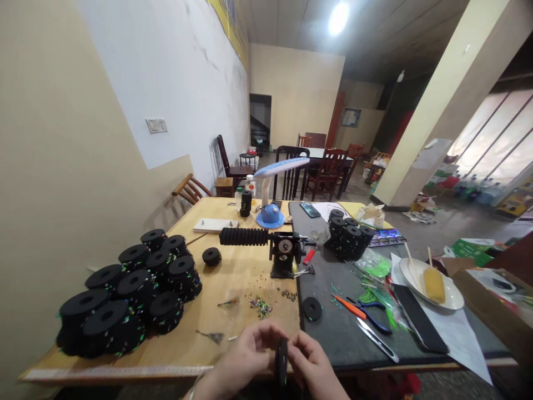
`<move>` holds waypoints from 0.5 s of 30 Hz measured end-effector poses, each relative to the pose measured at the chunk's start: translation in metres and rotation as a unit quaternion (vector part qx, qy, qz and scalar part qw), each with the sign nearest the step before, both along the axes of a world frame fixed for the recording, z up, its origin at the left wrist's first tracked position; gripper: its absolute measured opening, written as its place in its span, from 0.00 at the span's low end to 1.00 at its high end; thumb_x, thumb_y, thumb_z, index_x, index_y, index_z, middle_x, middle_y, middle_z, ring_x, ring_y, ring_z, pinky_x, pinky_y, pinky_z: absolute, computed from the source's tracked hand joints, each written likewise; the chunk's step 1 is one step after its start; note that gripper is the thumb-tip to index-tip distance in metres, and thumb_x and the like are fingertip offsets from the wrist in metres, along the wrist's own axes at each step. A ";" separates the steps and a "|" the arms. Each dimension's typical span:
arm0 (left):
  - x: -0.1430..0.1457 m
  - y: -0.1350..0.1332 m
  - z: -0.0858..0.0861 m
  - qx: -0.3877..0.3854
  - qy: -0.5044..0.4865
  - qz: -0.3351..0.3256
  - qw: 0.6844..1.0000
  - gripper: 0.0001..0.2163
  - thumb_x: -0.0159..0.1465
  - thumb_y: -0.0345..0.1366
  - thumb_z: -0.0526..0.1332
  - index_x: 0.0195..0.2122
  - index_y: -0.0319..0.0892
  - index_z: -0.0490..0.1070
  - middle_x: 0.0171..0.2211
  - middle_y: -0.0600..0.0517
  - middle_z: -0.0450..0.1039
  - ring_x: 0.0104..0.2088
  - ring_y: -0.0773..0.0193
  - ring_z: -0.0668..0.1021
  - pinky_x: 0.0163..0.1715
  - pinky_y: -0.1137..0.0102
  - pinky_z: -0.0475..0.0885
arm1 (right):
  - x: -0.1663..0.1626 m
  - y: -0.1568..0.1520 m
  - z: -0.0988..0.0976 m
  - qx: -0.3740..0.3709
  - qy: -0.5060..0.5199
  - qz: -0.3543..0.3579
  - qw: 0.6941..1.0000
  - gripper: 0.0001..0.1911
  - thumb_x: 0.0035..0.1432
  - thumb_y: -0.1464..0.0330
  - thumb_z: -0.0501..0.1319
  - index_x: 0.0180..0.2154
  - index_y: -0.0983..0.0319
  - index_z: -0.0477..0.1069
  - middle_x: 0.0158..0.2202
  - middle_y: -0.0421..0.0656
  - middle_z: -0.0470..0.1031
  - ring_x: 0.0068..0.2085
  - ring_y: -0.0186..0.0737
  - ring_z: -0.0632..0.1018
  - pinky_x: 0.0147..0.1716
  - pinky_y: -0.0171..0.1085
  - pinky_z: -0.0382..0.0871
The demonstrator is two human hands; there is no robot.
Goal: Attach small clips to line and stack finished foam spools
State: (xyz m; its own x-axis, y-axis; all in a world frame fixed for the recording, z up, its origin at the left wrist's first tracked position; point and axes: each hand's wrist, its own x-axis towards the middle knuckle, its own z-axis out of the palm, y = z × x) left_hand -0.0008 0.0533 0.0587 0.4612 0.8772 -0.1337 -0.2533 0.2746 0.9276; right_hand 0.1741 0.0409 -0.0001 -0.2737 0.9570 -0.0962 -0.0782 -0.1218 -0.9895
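Both my hands meet at the near table edge around one black foam disc [282, 358] held on edge. My left hand [245, 358] pinches its left side with curled fingers. My right hand [310, 361] grips its right side. Just beyond them lie a small heap of coloured beads [260, 305] and a loose black disc [312, 308] on the dark mat. A black winding machine [284, 253] with a ribbed foam roller [244, 236] stands mid-table.
Stacks of black discs [129, 291] fill the left of the wooden table [233, 278]; another stack [348, 238] sits at the back right. Pliers and scissors [368, 316], a dark mat [333, 333], a plate with corn [435, 283], a blue lamp [270, 214] and chairs stand beyond.
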 end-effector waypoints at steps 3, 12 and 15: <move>0.001 0.003 -0.008 0.021 0.014 0.073 0.997 0.14 0.49 0.37 0.74 0.35 0.40 0.76 0.31 0.51 0.75 0.35 0.61 0.75 0.34 0.72 0.70 | -0.009 -0.005 -0.006 -0.050 0.051 -0.008 0.997 0.28 0.48 0.42 0.62 0.26 0.58 0.60 0.14 0.26 0.53 0.12 0.24 0.51 0.10 0.26 0.47; 0.009 0.011 -0.017 0.100 0.062 0.198 0.973 0.08 0.55 0.33 0.65 0.35 0.42 0.70 0.31 0.52 0.74 0.33 0.61 0.76 0.34 0.70 0.72 | -0.018 -0.017 0.017 0.030 -0.101 -0.034 0.994 0.21 0.56 0.49 0.59 0.26 0.59 0.62 0.18 0.32 0.61 0.18 0.30 0.62 0.19 0.30 0.57; 0.008 0.012 -0.013 0.132 0.149 0.175 0.964 0.07 0.54 0.29 0.62 0.34 0.41 0.71 0.30 0.52 0.74 0.33 0.61 0.76 0.32 0.71 0.71 | -0.010 -0.016 0.028 0.161 -0.232 -0.028 0.959 0.13 0.60 0.61 0.57 0.27 0.61 0.65 0.22 0.37 0.66 0.25 0.35 0.68 0.27 0.32 0.60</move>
